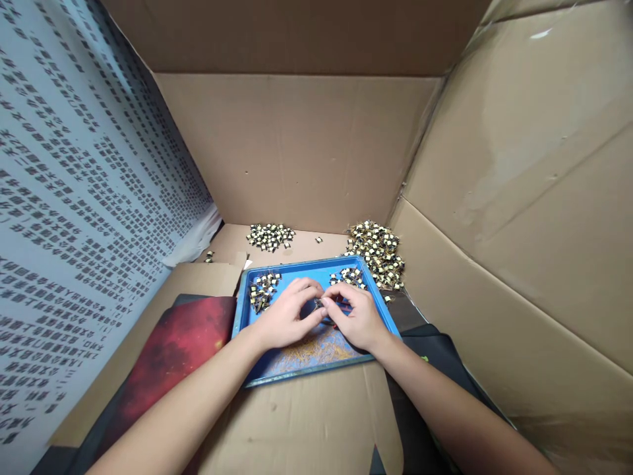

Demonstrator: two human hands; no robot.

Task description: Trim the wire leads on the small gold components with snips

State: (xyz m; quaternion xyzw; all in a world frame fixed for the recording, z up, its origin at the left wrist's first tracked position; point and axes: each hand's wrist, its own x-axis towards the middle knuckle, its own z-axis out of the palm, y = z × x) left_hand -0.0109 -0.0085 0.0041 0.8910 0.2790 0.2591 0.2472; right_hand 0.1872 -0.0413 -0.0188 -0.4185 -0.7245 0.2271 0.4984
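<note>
Fingertips of both hands meet over the middle of the shallow blue plastic tray (pixel 372 282), pinched together on a small dark part (pixel 319 304) that is mostly hidden between them; what it is cannot be told. From the head camera, the left hand (pixel 285 315) lies knuckles up with its fingers curled toward the right, and the right hand (pixel 357 315) mirrors it, thumb and forefinger closed against the same small part. Something red (pixel 342 305) shows just behind the right fingers, too covered to make out.

On the tray's far left corner sits a small heap of tiny black-and-cream components (pixel 262 289), and a second small heap of the same kind (pixel 349 276) lies at the far right corner, just beyond the right hand. A scatter of fine golden wire trimmings (pixel 316 348) covers the tray floor near its front edge, below the hands.

Beyond the tray, on the brown cardboard floor (pixel 306 415), lie a compact pile of pale components (pixel 270 236) at the left and a larger pile with golden leads (pixel 378 252) at the right, against the cardboard wall. A dark red mat (pixel 173 349) lies left of the tray, and a grey printed sheet (pixel 59 211) covered in small characters forms the left side.
</note>
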